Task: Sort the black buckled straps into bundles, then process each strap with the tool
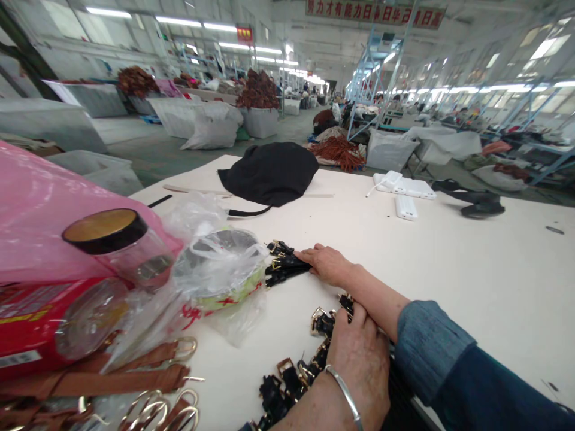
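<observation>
Black belts with gold buckles (287, 263) lie in a small bundle on the white table. My right hand (330, 264), coming from a rolled denim sleeve, is closed over the bundle's right end, buckles poking out to the left. Nearer to me is a larger row of black belts with gold buckles (291, 378). My left hand (359, 353), with a silver bangle (344, 392) at the wrist, is closed over that row; its fingertips are partly hidden under my right forearm. The straps run off below it toward the table edge.
Brown belts (112, 380) lie at lower left beside a red package (31, 326), a black-lidded clear jar (121, 239) and a knotted plastic bag (220, 263). Farther back are a black cap (274, 172), white power banks (406, 207) and a dark object (483, 205).
</observation>
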{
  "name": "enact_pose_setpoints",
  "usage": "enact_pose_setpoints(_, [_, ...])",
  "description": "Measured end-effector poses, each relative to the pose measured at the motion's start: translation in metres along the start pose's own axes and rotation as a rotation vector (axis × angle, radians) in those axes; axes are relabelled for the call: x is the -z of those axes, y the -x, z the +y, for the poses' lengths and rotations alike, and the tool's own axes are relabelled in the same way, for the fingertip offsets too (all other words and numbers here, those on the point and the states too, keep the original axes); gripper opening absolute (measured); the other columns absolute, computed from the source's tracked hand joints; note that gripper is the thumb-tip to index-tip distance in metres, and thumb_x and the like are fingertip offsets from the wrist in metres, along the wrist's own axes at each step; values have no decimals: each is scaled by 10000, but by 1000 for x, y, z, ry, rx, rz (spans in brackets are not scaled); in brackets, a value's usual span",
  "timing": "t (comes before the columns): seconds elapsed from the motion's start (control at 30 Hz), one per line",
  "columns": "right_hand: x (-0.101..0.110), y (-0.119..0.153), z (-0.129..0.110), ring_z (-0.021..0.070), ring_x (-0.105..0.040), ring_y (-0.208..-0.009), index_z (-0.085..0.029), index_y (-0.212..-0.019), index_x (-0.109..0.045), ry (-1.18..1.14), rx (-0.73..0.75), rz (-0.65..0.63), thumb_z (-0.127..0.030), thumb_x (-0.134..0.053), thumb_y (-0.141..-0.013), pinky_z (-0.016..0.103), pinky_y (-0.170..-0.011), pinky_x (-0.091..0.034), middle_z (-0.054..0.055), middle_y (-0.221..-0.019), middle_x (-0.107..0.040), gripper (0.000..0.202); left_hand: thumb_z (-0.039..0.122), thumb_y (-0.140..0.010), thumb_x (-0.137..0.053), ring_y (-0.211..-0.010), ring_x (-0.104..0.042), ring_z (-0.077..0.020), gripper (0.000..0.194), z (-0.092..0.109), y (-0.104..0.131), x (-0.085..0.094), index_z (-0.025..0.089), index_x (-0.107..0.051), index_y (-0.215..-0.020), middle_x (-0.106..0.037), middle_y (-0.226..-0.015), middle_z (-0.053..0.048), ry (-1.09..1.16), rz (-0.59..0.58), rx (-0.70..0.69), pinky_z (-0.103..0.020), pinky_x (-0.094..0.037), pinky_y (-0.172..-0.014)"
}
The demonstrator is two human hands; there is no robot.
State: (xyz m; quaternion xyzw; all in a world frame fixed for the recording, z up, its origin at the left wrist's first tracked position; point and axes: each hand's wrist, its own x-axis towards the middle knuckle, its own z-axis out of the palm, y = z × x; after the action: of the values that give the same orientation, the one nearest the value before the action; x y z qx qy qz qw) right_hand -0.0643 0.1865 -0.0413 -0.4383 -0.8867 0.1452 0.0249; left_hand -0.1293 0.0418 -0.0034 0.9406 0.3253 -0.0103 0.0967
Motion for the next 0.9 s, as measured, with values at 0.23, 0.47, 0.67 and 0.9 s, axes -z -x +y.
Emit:
enact_pose_setpoints(0.23, [2,5,2,245,-423,-1177,-253,-1372,-356,-140,-83,64,-198,-616,-725,398,-1015,-305,49,-1341,-476,700,376,-760,-517,-1168,-288,-323,473,1,3,0,137,-568,-1165,-455,-1305,-147,-14,-7,-2,-468,-328,-864])
enact_pose_setpoints(0.47, [15,93,23,271,-527,-1133,-65,-1305,-442,-322,-525,242,-441,-308,-899,439,-980,-379,183,-1276,-526,569,406,-706,-557,-1202,-312,-336,550,-4,5,-3,153,-514,-1193,-332,-1395,-185,72,32,26,-518,-269,-934])
enact_pose_setpoints(0.67, [1,164,5,267,-559,-1085,-133,-1083,-632,-739,-594,232,-624,-327,-838,411,-1000,-372,96,-1136,-642,627,362,-736,-505,-1229,-324,-308,509,-2,18,21,194,-465,-1215,-367,-1374,-122,205,99,-86,-555,-200,-1015])
enact_pose_setpoints(0.9, [-50,166,-15,283,-457,-1208,-214,-1171,-588,-476,-596,342,-582,-343,-827,449,-1043,-311,82,-1276,-549,560,276,-804,-476,-949,-514,-200,217,14,71,76,181,-595,-959,-624,-996,-68,90,120,-184,-382,-391,-901])
